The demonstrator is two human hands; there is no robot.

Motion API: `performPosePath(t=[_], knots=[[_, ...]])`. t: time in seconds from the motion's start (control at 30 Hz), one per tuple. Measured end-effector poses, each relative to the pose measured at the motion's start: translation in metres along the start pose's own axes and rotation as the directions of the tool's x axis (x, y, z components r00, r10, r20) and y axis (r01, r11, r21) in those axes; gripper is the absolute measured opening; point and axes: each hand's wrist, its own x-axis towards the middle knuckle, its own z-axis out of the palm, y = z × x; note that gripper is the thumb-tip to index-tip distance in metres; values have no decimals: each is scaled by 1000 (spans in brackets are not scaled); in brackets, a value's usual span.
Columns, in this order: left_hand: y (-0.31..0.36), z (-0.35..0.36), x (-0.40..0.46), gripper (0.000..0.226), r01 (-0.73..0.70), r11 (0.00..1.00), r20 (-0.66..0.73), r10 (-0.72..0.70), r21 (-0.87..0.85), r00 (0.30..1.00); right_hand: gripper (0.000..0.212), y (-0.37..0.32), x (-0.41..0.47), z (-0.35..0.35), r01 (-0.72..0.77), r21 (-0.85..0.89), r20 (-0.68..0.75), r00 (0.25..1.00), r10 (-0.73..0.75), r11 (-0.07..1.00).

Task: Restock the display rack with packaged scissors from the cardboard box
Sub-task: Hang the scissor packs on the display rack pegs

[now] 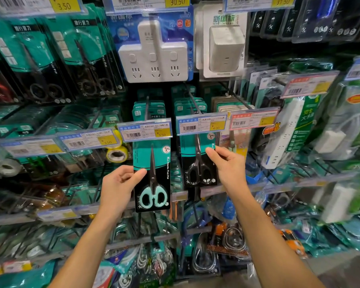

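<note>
Item 1: my left hand (121, 181). Thumb lies across the front of the card, fingers curl behind its left edge; the hand pinches the pack of scissors with mint handles (152, 173) at about mid-height. The pack hangs upright in front of the rack (299, 185), its top hidden behind the price tag marked 3.50 (146, 129). I cannot tell whether its hole is already on the hook (147, 108).

Item 2: my right hand (227, 165). Thumb and forefinger pinch the right edge of the pack of scissors with black handles (199, 161), near its upper half; the other fingers are curled behind. This pack hangs from the next hook to the right, under the tag marked 4.00 (202, 125), and sits just beside the first pack, not touching it.

Handling, my judgement: each pack is a thin card with a clear blister, light and fairly stiff along its length but easy to bend across the width. The glossy plastic is likely slippery, so I would hold the bare card edge, not the blister. Blades are enclosed, so no cut risk; the punched hole at the top is the weak spot and could tear if forced onto the hook at an angle.

Not located: the cardboard box is out of view.
</note>
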Motion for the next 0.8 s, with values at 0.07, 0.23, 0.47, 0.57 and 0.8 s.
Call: performPosePath(t=[0.07, 0.23, 0.47, 0.57, 0.8], knots=[[-1, 0, 1, 8, 2, 1000, -1, -2, -19, 1000, 21, 3, 5, 2, 0, -65, -13, 1000, 0, 998], [-2, 0, 2, 6, 21, 997, -16, -22, -73, 1000, 17, 11, 26, 11, -18, -117, -90, 996, 8, 993], [-4, 7, 3, 15, -60, 996, -23, 58, -71, 998, 41, 14, 41, 25, -13, -280, -168, 985, -35, 960], [-7, 10, 4, 18, -74, 995, -22, 73, -70, 997, 39, 13, 43, 31, -6, -331, -193, 979, -62, 944], [-12, 9, 9, 12, -77, 996, -12, 77, -41, 997, 34, 6, 46, 38, -24, -283, -228, 973, -43, 959]])
